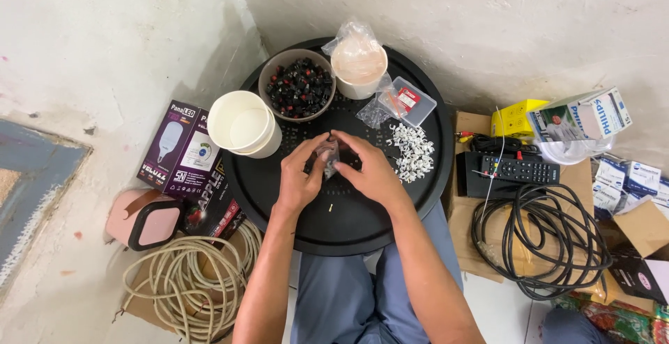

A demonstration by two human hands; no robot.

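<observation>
My left hand (pixel 298 177) and my right hand (pixel 371 171) meet over the middle of a round black tray (pixel 279 198), together pinching a small clear plastic bag (pixel 327 157) with small dark pieces inside. A pile of white cable clips (pixel 412 150) lies just right of my right hand. One tiny light piece (pixel 330 207) lies on the tray below my hands. Behind my hands stand a brown bowl (pixel 298 85) of black and red parts, stacked white paper cups (pixel 244 124) and another cup covered by a plastic bag (pixel 359 64).
A clear small box (pixel 412 100) and small bags (pixel 376 111) sit at the tray's back right. Right of the tray: a black remote (pixel 514 170), coiled black cable (pixel 540 243), bulb boxes (pixel 582 115). Left: a purple bulb box (pixel 178 149), pink container (pixel 143 219), coiled white cable (pixel 195 281).
</observation>
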